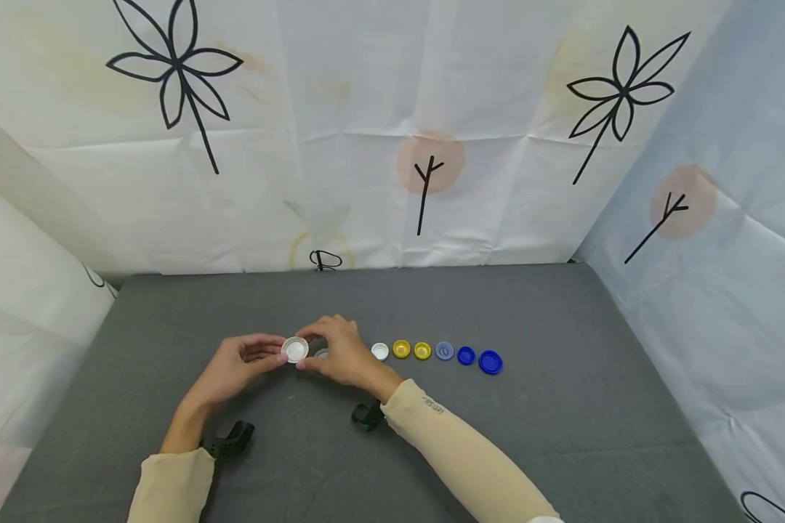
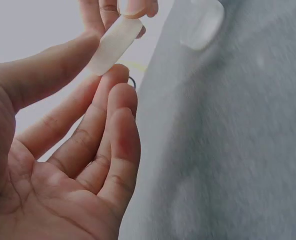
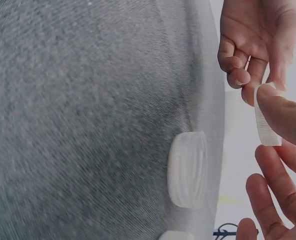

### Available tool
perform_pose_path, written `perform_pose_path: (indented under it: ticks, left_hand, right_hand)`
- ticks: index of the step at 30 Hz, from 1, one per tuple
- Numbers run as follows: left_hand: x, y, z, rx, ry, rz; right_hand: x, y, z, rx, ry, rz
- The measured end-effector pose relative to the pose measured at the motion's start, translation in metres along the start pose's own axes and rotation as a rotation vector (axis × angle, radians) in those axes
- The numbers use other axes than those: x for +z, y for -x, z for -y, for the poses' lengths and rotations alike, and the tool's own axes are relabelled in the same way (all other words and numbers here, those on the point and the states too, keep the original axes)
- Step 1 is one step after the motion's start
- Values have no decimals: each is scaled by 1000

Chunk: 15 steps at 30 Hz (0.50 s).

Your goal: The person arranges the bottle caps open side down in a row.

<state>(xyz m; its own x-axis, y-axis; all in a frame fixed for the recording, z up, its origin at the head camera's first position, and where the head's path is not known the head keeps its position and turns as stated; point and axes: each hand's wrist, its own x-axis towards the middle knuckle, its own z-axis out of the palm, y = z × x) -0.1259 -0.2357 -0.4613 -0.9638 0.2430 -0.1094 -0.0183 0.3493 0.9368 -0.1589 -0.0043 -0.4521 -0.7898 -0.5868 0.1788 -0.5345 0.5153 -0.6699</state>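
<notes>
A white bottle cap (image 1: 295, 350) is held up between both hands, its hollow side showing in the head view. My left hand (image 1: 230, 369) pinches its left edge with thumb and fingertips. On the other edge, my right hand (image 1: 345, 354) grips it between thumb and fingers. The left wrist view shows the cap (image 2: 115, 45) edge-on, and ridges line its side in the right wrist view, where the cap (image 3: 266, 120) sits by the thumb. A translucent white cap (image 3: 188, 170) lies on the cloth below, partly hidden behind the right hand in the head view.
To the right runs a row on the grey cloth (image 1: 562, 421): a small white cap (image 1: 379, 351), two yellow caps (image 1: 401, 349), a pale blue cap (image 1: 444, 351), a dark blue cap (image 1: 467, 355) and a larger blue cap (image 1: 490, 362). White printed sheets (image 1: 340, 167) stand behind and beside.
</notes>
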Motion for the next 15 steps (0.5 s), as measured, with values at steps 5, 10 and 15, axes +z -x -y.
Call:
perform_pose_path:
  ticks: [5, 10, 15]
  left_hand:
    - [2, -2, -7, -53, 58, -4]
    - [6, -4, -15, -52, 109, -9]
    - [9, -6, -20, -36, 122, -27]
  right_hand:
    - [-7, 3, -2, -29, -70, -31]
    - [-13, 5, -7, -22, -190, -34]
    - [-20, 8, -8, 12, -316, -32]
